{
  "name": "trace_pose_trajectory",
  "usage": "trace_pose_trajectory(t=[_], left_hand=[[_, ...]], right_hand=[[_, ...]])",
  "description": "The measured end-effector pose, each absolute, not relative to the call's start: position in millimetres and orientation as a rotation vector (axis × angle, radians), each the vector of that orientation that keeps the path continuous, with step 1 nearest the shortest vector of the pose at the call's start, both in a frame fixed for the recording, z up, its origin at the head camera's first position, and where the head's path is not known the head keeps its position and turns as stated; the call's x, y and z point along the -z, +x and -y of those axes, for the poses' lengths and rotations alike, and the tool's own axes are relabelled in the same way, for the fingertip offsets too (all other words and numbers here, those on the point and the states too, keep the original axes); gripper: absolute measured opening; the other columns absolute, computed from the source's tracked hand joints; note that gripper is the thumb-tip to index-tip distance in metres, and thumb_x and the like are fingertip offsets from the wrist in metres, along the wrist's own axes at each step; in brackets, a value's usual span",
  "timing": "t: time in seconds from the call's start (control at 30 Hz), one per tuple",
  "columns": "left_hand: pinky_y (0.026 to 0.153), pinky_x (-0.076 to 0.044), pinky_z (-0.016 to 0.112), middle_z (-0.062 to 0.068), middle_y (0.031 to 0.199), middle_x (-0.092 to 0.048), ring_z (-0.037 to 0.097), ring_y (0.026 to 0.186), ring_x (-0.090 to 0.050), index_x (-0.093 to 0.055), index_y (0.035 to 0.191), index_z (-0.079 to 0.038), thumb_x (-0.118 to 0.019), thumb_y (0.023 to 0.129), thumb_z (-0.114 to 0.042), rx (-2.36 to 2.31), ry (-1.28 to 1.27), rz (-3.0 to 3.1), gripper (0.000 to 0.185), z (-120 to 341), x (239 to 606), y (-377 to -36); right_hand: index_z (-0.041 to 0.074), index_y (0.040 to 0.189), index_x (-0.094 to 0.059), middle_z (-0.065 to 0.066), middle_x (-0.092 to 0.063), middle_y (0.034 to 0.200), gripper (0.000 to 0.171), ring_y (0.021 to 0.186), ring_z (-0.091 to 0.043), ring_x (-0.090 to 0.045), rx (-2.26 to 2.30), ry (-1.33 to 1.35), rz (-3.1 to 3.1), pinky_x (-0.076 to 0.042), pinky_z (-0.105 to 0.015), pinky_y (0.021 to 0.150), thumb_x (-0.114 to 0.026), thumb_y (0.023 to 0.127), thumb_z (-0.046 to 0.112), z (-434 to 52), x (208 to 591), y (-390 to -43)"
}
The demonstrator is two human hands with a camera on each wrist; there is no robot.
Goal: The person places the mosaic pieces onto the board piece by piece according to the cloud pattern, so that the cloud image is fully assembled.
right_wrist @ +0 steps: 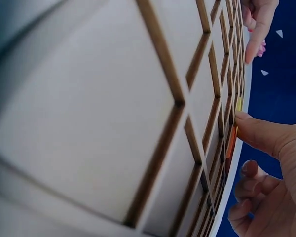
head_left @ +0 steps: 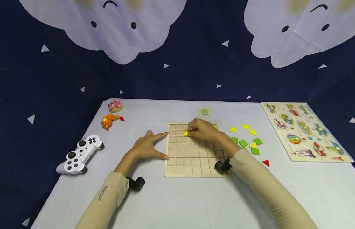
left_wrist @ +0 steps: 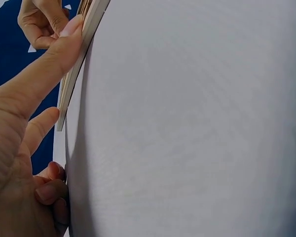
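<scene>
A wooden grid board lies flat in the middle of the white table. My right hand reaches over its far rows and pinches a small yellow piece down in a cell; in the right wrist view my fingertip presses the yellow piece against the grid board. My left hand lies open on the table, its index finger and thumb touching the board's left edge; the left wrist view shows that finger against the board's rim.
Loose yellow and green pieces and a red triangle lie right of the board. A picture puzzle board lies far right. A white game controller, an orange toy and a pink toy sit left. A small card lies behind the board.
</scene>
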State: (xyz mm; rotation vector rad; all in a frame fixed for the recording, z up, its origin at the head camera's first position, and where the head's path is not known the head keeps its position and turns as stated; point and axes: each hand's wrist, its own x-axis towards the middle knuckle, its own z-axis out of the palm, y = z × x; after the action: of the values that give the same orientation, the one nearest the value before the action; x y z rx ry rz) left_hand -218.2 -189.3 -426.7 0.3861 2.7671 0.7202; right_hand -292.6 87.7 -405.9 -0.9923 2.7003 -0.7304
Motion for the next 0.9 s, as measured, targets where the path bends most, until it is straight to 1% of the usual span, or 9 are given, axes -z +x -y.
trace_pose_trajectory(t=[0.2,0.33,0.57,0.73,0.9], left_hand=[[0.069,-0.033,0.032,0.007,0.102,-0.043,0.021,0.078,-0.042,-0.039,0.152,-0.038,-0.087,0.059,-0.064,-0.723,0.376,-2.773,0.107,190.2,424.9,-216.3],[0.069,-0.033,0.032,0.007,0.103,-0.043,0.021,0.078,-0.042,-0.039,0.152,-0.038,-0.086,0.059,-0.064,-0.721,0.379,-2.766,0.108,189.5,425.4,-216.6],[0.07,-0.034,0.032,0.007,0.105,-0.044,0.021,0.079,-0.044,-0.039,0.152,-0.038,-0.086,0.059,-0.064,-0.724,0.39,-2.768,0.107,188.5,427.3,-218.8],[0.071,-0.033,0.032,0.008,0.105,-0.044,0.021,0.079,-0.043,-0.038,0.152,-0.038,-0.086,0.06,-0.064,-0.724,0.399,-2.766,0.108,187.5,426.8,-218.8],[0.069,-0.034,0.032,0.008,0.105,-0.044,0.022,0.079,-0.043,-0.038,0.152,-0.038,-0.086,0.059,-0.064,-0.717,0.386,-2.761,0.108,187.8,426.8,-218.3]], right_hand=[[0.014,0.094,-0.072,-0.001,-0.055,0.083,0.008,0.071,-0.014,-0.047,0.629,-1.093,-2.751,-0.039,-0.028,0.062,-0.072,0.092,0.022,-85.4,403.1,-290.0],[0.016,0.097,-0.073,0.0,-0.054,0.084,0.01,0.069,-0.013,-0.047,0.53,-1.106,-2.793,-0.038,-0.027,0.06,-0.071,0.092,0.025,-84.9,401.5,-288.9],[0.014,0.112,-0.076,-0.002,-0.052,0.086,0.03,0.068,-0.012,-0.045,0.472,-1.138,-2.84,-0.037,-0.025,0.059,-0.076,0.088,0.032,-89.9,400.1,-287.6],[0.012,0.114,-0.076,-0.005,-0.053,0.086,0.03,0.069,-0.012,-0.045,0.558,-1.142,-2.849,-0.039,-0.026,0.059,-0.075,0.089,0.03,-104.1,399.7,-284.5],[0.009,0.114,-0.075,-0.006,-0.056,0.089,0.029,0.073,-0.014,-0.05,0.626,-1.061,-2.893,-0.044,-0.029,0.064,-0.073,0.091,0.027,-129.4,396.2,-285.4]])
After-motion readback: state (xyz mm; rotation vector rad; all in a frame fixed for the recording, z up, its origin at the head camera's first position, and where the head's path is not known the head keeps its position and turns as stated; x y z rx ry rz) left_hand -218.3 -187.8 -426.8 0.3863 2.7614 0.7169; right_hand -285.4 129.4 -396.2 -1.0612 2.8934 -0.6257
